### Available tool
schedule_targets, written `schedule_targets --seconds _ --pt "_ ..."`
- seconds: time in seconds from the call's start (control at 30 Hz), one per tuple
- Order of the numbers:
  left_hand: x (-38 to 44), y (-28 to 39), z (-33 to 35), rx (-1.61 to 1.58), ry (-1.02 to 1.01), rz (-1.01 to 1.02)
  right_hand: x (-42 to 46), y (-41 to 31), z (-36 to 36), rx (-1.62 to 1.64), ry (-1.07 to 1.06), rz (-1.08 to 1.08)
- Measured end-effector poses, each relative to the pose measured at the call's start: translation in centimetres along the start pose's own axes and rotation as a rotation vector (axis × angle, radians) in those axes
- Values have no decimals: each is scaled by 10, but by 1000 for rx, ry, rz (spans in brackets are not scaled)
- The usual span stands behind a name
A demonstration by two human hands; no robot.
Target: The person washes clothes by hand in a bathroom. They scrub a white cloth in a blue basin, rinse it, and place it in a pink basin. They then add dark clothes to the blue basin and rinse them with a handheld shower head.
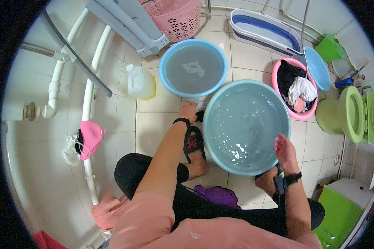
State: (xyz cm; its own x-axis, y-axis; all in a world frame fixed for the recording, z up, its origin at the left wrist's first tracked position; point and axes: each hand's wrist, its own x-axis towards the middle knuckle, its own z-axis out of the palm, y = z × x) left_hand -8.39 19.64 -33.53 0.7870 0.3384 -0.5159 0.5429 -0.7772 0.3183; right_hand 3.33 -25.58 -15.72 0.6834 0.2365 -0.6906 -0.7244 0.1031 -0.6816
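Note:
My left hand (189,111) reaches down to the floor between two basins, at a small white-and-black cloth (200,109). Its fingers are partly hidden, so a grip on the cloth cannot be made out. Over the right rim of the large teal basin (207,137) hangs my right hand (286,154), slightly blurred and holding nothing. Clear water with bubbles fills that basin. Beyond it to the left, a blue basin (162,76) contains cloudy grey water with a whitish patch of foam on top.
A plastic jug (140,82) with yellow liquid stands by the left wall. On the right are a pink basin (275,81) of black and white clothes and a green potty-style seat (350,115). Farther back sit a folding tub (265,32) and a pink laundry basket (177,23). Purple cloth (218,196) lies beneath me.

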Motion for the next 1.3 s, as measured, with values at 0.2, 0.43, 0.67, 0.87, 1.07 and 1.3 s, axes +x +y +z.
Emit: schedule_targets --seconds 0.2,0.43,0.67,0.87,1.07,1.3 --pt "11 41 3 -28 -73 9 -40 30 16 -288 31 62" --pt "21 -25 60 -193 273 23 -30 47 40 -361 -43 105" --pt "-54 -8 7 -1349 707 -226 8 74 44 -368 -109 8" --pt "-134 131 11 -636 356 340 13 72 79 -356 -308 -17" --pt "-121 201 103 -488 11 272 55 130 15 -708 -342 -118" --pt "-94 184 164 -576 -83 14 67 160 -7 -1229 52 -389"
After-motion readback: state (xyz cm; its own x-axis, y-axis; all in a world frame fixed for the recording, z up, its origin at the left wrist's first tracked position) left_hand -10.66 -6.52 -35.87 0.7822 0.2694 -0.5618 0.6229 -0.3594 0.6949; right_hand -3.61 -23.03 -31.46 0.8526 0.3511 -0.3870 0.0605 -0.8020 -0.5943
